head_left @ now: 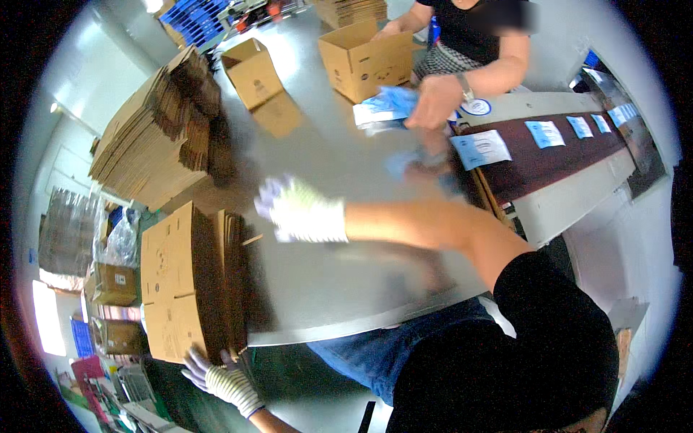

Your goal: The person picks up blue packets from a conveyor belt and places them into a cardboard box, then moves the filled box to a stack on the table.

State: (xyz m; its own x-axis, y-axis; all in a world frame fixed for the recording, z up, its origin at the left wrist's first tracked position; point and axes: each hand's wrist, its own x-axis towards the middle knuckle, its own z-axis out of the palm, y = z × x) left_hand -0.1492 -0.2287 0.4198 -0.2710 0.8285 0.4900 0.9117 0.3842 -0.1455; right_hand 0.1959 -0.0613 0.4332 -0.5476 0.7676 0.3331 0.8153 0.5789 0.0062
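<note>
My left hand, in a striped glove with purple fingers, grips the near lower corner of a flattened brown carton. Its fingers lie at the printed face and the thumb at the dark edge side. The carton is at the front of a stack at the table's left edge. My right hand, gloved alike and blurred by motion, is stretched out over the grey table, right of that stack. Its fingers look apart, and I see nothing in them.
A tall stack of flattened cartons stands far left. Beyond is an open carton. Across the table, a co-worker's hand holds blue-and-white packets beside another open carton. Similar packets lie on a dark conveyor belt at the right.
</note>
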